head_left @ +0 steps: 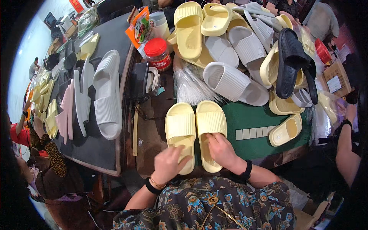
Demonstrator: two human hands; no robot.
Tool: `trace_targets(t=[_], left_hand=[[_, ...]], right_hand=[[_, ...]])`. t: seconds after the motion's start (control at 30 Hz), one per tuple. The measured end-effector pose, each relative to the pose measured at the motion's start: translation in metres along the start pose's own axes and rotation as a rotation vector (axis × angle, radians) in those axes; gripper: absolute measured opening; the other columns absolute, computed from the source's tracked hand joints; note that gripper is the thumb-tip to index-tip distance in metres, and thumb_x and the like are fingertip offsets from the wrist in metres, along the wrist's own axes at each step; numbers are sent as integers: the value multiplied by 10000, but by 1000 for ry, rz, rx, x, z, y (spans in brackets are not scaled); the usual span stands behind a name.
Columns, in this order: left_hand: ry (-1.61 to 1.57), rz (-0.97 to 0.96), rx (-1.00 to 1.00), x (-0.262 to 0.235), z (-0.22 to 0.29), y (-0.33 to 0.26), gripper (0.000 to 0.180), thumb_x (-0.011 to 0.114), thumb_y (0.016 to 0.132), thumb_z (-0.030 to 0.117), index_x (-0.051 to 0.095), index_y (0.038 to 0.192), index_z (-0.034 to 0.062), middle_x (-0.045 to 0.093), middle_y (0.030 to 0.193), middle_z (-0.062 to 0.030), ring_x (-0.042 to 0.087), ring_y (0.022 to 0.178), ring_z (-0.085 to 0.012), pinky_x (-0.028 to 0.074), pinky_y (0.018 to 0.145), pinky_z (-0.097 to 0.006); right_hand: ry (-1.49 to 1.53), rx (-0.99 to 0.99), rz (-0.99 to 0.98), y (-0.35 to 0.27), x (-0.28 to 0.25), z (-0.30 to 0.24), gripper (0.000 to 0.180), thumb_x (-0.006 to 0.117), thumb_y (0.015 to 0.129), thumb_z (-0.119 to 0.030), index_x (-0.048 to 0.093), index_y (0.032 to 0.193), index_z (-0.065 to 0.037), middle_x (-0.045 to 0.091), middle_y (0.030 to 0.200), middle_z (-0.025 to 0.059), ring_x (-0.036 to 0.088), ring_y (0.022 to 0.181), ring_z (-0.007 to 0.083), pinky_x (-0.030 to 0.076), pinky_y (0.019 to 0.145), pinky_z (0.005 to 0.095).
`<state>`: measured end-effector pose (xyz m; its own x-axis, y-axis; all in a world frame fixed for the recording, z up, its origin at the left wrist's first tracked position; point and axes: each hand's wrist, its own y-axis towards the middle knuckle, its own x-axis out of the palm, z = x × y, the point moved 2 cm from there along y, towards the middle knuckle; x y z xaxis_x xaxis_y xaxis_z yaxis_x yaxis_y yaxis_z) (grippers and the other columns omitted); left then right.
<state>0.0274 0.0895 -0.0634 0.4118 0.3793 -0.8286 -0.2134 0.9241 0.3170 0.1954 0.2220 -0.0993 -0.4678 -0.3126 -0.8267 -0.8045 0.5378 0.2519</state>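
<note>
Two pale yellow slide slippers lie side by side before me, straps away from me. Over the heel part of the left slipper (180, 119) is my left hand (168, 163), its thumb apart from its bent fingers and nothing visible in it. My right hand (223, 152) reaches over the right slipper (211, 119), with fingers closed at the strap's near edge; the fingertips are partly hidden. A green mat (245, 115) lies under the right side, bearing a row of small pale squares (253, 133) and a single small yellow slipper (285, 130).
A pile of grey slippers (235, 82), yellow ones (188, 32) and black ones (289, 63) rises at the back. Clear plastic strips (193, 86) and a red-lidded jar (157, 53) stand nearby. More slippers, grey (107, 96) and pink (66, 111), cover the left table. People sit on both sides.
</note>
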Motion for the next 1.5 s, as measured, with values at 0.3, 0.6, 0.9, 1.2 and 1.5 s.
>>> trace_targets(t=[0.3, 0.6, 0.9, 1.2, 1.5], left_hand=[[2, -261, 179, 26, 1, 7, 190, 653, 767, 100, 671, 951, 59, 617, 877, -50, 635, 788, -231, 530, 662, -335], [-108, 115, 121, 4, -1, 20, 258, 663, 738, -30, 666, 990, 27, 637, 1045, -112, 637, 872, -272, 530, 753, -346], [-262, 168, -513, -6, -78, 62, 265, 588, 893, 213, 659, 998, -21, 655, 919, -224, 640, 835, -387, 519, 733, -410], [-186, 52, -533, 39, -93, 80, 151, 604, 797, 143, 705, 806, 32, 671, 815, -188, 655, 766, -363, 526, 685, -422], [-497, 79, -249, 17, -42, 82, 137, 618, 885, 98, 677, 947, -8, 683, 908, -122, 660, 817, -225, 518, 745, -333]], right_hand=[[3, -129, 72, -3, -12, -3, 332, 587, 761, -14, 614, 1092, 5, 584, 1063, 182, 616, 942, 324, 520, 821, 387], [150, 24, 363, 7, -51, 27, 203, 635, 784, -15, 653, 985, -38, 631, 943, 133, 623, 789, 294, 512, 693, 375], [422, 427, 165, 62, -25, 75, 283, 598, 895, -203, 637, 1101, -13, 664, 961, 179, 653, 839, 291, 509, 753, 357], [200, 296, 169, 50, -20, 66, 236, 646, 828, -183, 684, 910, 36, 650, 801, 171, 635, 695, 285, 499, 662, 359], [605, 209, 341, 64, -23, 38, 55, 634, 830, 0, 621, 877, 24, 628, 811, 67, 583, 740, 128, 470, 713, 268]])
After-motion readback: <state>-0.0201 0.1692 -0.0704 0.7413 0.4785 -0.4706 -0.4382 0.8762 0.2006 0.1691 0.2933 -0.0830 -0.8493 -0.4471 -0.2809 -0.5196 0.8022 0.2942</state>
